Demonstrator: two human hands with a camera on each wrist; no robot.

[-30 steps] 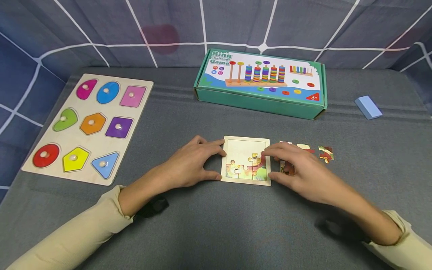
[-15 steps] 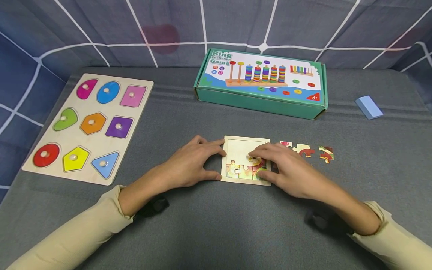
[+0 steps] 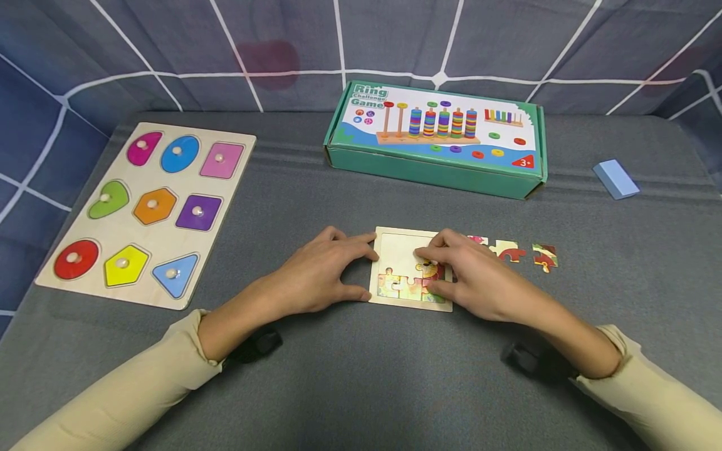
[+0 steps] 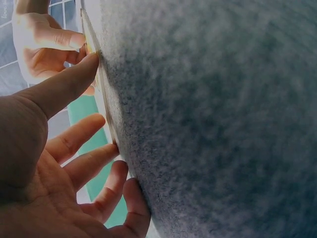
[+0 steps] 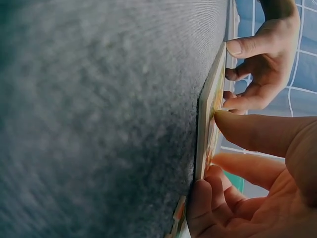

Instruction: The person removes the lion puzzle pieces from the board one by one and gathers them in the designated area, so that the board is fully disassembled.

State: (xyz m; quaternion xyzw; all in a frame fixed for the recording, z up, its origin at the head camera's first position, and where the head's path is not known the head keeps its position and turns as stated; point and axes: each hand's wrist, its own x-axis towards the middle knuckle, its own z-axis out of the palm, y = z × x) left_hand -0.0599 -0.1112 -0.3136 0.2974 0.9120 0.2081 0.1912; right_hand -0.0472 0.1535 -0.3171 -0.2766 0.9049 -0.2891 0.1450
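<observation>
The puzzle tray (image 3: 393, 250) lies at frame centre on the table (image 3: 361, 382), partly filled. Left hand (image 3: 316, 275): grasp relaxed, fingertips touching the tray's left edge. Right hand (image 3: 487, 279): thumb and finger on fitted pieces (image 3: 389, 285); whether pinching cannot be told. Loose pieces (image 3: 546, 252) lie right of centre.
</observation>
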